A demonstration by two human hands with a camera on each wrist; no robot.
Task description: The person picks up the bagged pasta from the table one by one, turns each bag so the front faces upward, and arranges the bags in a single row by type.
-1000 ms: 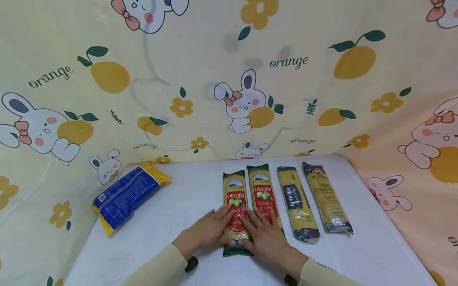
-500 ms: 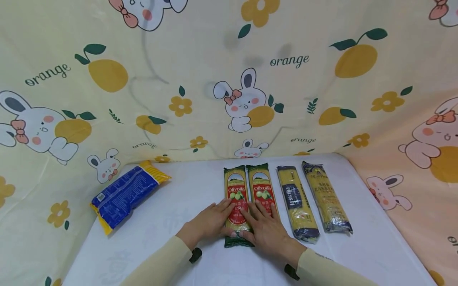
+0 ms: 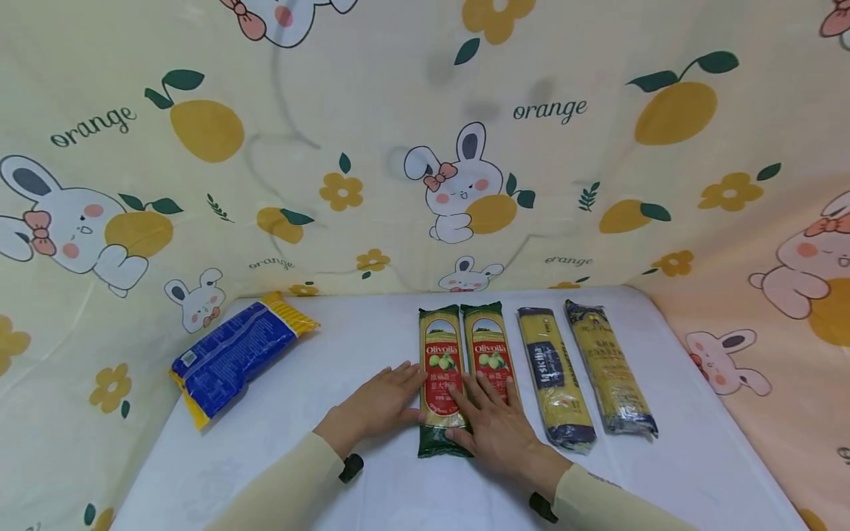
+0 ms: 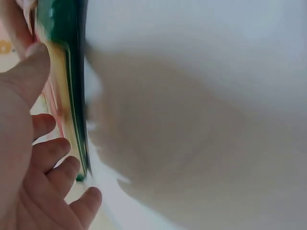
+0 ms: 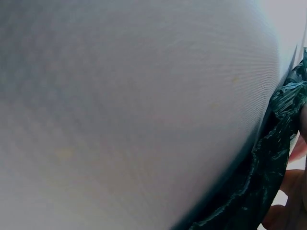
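Observation:
Two red, gold and green Olivoila spaghetti packets lie side by side in the head view, the left packet (image 3: 441, 346) and the right packet (image 3: 490, 341). My right hand (image 3: 501, 435) rests with spread fingers on the right packet, its thumb and fingertips reaching over the left one. It hides the right packet's lower end. Beside the left packet's left edge is my left hand (image 3: 378, 405), fingers extended and fingertips right at that edge. The left wrist view shows its loosely bent fingers (image 4: 62, 175) along the packet's side. A crinkled green packet end (image 5: 259, 177) shows in the right wrist view.
To the right lie a la Sicilia pasta packet (image 3: 554, 387) and another yellow pasta packet (image 3: 611, 372), both slightly slanted. A blue and yellow bag (image 3: 239, 361) lies at the far left of the white table (image 3: 279, 420). A printed curtain (image 3: 372, 88) stands behind.
The left packet first slid away from me, its top now about level with the right one. My left hand then moved left, off its face to its edge. My right hand stayed on the packets.

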